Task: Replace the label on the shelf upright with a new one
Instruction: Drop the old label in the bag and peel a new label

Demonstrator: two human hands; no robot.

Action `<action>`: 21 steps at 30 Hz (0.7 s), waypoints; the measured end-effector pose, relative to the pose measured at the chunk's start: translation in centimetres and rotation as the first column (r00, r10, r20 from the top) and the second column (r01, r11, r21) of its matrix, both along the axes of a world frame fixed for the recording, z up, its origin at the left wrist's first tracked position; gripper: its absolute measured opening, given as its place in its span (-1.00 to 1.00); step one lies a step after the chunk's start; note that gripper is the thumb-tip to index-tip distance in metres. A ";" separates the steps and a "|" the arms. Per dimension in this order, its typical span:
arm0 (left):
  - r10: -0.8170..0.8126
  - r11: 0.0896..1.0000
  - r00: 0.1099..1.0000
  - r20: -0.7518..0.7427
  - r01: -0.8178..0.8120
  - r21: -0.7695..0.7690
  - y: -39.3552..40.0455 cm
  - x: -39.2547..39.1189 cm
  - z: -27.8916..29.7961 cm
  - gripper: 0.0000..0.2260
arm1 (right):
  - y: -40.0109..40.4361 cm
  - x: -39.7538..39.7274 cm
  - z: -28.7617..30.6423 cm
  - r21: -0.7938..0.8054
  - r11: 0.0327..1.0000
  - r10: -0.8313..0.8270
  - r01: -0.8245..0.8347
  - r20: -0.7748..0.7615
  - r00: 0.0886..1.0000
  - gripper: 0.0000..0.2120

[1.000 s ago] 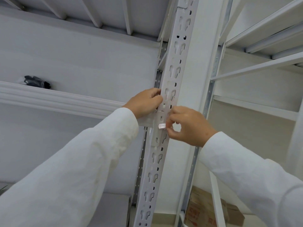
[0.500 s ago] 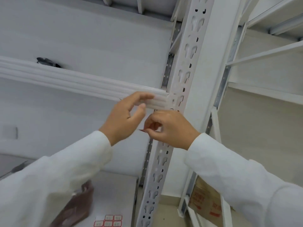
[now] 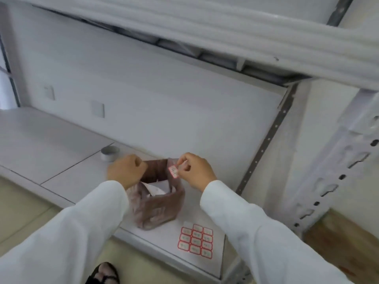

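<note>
Pinching a red-bordered label [image 3: 174, 171] over the brown bag [image 3: 159, 208], right hand [image 3: 194, 172] holds it by one edge, left hand [image 3: 126, 170] gripping the bag's rim; flimsy, sticky, best kept edge-held.

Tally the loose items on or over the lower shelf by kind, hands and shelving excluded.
Brown bag: 1
Sheet of red-bordered labels: 1
Single peeled label, pinched in the right hand: 1
Grey tape roll: 1
Total: 4
</note>
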State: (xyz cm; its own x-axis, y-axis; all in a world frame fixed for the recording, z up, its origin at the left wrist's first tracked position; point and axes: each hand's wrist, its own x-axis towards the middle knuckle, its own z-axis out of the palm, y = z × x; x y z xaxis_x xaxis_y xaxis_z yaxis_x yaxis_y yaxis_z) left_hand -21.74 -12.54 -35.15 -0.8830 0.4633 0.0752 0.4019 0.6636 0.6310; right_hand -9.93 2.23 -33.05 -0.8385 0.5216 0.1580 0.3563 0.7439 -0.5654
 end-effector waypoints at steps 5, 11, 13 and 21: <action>0.029 0.990 0.998 -0.047 -0.036 -0.137 -0.4 -2.6 -2.9 -0.82 | 1.4 -4.3 -5.4 -0.131 0.987 -0.087 0.097 0.079 0.993 -0.89; 0.092 0.995 0.988 0.125 -0.086 -0.055 0.3 -4.4 -4.4 -0.76 | 1.3 -7.9 -9.4 -0.224 0.966 -0.099 0.125 0.126 0.987 -0.85; 0.089 0.995 0.988 0.130 -0.082 -0.060 0.7 -4.4 -4.9 -0.82 | 1.2 -8.8 -10.1 -0.220 0.970 -0.066 0.104 0.176 0.982 -0.83; 0.029 0.993 0.996 0.086 -0.019 -0.116 1.1 -4.3 -5.5 -0.80 | 1.9 -9.5 -8.7 0.109 0.994 -0.048 0.011 0.342 0.939 -0.78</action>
